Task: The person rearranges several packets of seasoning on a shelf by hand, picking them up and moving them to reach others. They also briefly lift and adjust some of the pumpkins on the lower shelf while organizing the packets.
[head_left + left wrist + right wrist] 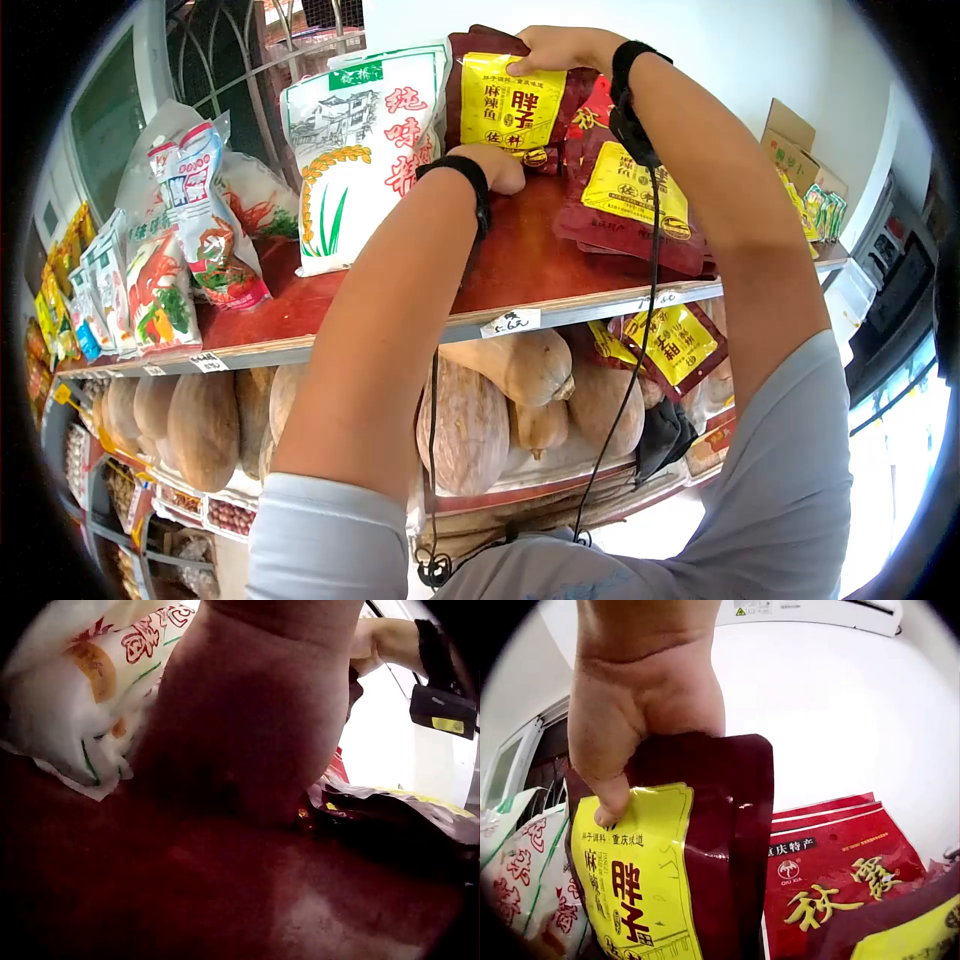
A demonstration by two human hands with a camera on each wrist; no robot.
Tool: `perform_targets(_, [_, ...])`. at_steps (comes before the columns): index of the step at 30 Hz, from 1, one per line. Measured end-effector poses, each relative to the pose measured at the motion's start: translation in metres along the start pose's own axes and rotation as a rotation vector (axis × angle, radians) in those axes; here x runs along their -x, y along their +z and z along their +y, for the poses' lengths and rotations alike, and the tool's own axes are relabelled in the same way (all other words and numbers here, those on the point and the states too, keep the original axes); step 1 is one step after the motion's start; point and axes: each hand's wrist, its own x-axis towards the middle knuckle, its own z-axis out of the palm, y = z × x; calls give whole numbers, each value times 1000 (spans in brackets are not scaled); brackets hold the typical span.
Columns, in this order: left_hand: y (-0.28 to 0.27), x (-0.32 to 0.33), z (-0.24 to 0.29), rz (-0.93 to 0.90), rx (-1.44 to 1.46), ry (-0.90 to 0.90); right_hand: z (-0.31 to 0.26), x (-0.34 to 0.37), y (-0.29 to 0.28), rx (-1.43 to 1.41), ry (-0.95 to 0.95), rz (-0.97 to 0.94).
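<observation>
Your R hand [560, 50] grips the maroon packet [512, 100] by its top edge, thumb pressed on the front at the yellow label, other fingers out of sight behind. The packet's upright, label facing you, twd the rear edge of the shelf [520, 245], roughly mid-length. Your L hand [500, 167] is low at the packet's foot, back of the hand to you; its fingers are hidden, so can't tell if it's grasping or loose

Just L of it you've got the big white bag [350, 130], upright, w/ red lettering & green leaves printed on. R of the held packet, the red packets [840, 862] w/ gold lettering, then a pile of maroon packs [640, 260] w/ yellow labels lying overlapped, reaching nr the front edge

Further out: small bags [215, 220] bunched twd the shelf's L end, an open cardboard box [790, 125] nr the rear R corner. Price tag [510, 322] on the front edge; below that edge, squashes [465, 420] plus another yellow-labelled pack [670, 345] to their R
</observation>
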Motion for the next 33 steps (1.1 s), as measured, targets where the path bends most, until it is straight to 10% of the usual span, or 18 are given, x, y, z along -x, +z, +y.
perform_targets(6, [-10, 5, 5, -78, -135, -20, 16, -7, 10, 87, -34, 53])
perform_targets(19, [-47, 83, 1, 900, 230, 115, 41, -76, 69, 294, -47, 140])
perform_targets(33, [-76, 124, -47, 987, 528, 136, 26, -69, 59, 446, 112, 230])
